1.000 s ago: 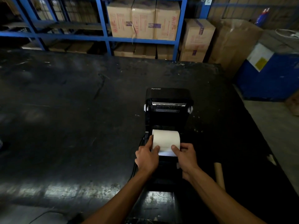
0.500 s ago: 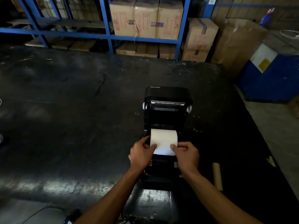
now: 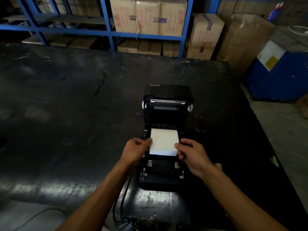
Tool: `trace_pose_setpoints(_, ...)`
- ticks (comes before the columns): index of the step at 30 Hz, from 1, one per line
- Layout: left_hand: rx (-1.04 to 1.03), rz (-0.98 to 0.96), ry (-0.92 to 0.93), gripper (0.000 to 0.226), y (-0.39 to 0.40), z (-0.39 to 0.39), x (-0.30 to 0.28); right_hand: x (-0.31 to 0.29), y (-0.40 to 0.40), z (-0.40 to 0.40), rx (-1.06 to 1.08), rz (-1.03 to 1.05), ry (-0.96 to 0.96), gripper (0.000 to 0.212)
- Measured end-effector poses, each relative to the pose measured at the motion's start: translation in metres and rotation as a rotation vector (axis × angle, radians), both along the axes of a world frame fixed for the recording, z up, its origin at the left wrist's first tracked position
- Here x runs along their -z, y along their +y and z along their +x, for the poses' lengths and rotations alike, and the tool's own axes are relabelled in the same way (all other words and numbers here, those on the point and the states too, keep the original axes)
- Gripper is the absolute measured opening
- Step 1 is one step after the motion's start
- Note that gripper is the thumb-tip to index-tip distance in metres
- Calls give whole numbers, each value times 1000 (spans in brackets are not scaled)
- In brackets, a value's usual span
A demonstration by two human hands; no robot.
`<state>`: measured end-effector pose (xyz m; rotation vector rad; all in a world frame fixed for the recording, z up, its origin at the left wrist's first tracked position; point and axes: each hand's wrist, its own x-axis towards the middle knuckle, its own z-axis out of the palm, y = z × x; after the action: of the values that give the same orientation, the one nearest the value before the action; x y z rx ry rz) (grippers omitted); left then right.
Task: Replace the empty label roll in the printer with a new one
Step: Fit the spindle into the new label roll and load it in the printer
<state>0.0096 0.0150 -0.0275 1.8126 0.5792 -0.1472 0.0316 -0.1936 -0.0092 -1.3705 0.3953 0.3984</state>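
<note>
Head-camera view, looking down at dark worn table [image 3: 66, 114]. Black printer [image 3: 166, 114] sits at centre, lid swung open and standing up at far side. White label roll [image 3: 164, 142] lies in open bay of printer. Left hand [image 3: 135, 150] pinches roll's left edge with thumb and fingers. Right hand [image 3: 191, 152] pinches right edge the same way. Cardboard tube [image 3: 218, 165] lies on table just right of printer, mostly hidden behind right wrist. Blue shelving [image 3: 108, 33] with cardboard boxes [image 3: 148, 15] beyond table.
</note>
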Motion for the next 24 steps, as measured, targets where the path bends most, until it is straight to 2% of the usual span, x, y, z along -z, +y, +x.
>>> trace_pose_setpoints(3,177,-142,138,43,13,-5,5,10,-10,-8,-179,-87,16,11)
trace_pose_setpoints(5,227,-132,151,31,14,-7,7,17,-14,-12,-272,-222,-34,6)
trace_pose_setpoints(7,258,-60,100,20,13,-7,10,22,-16,-12,-314,-404,-140,8)
trace_pose_setpoints(10,296,161,-51,26,9,-8,15,29,-12,-13,-307,-634,-305,9)
trace_pose_setpoints(12,253,282,-111,18,7,-11,18,36,-8,-18,-254,-690,-393,10)
trace_pose_setpoints(14,214,315,-128,10,5,-15,20,43,-6,-23,-211,-748,-449,7)
trace_pose_setpoints(16,207,321,-116,12,4,-18,23,47,-4,-25,-198,-792,-474,6)
trace_pose_setpoints(19,214,308,-56,17,4,-19,25,48,-5,-25,-197,-808,-448,6)
trace_pose_setpoints(24,318,278,34,24,7,-13,23,45,-9,-24,-282,-856,-353,19)
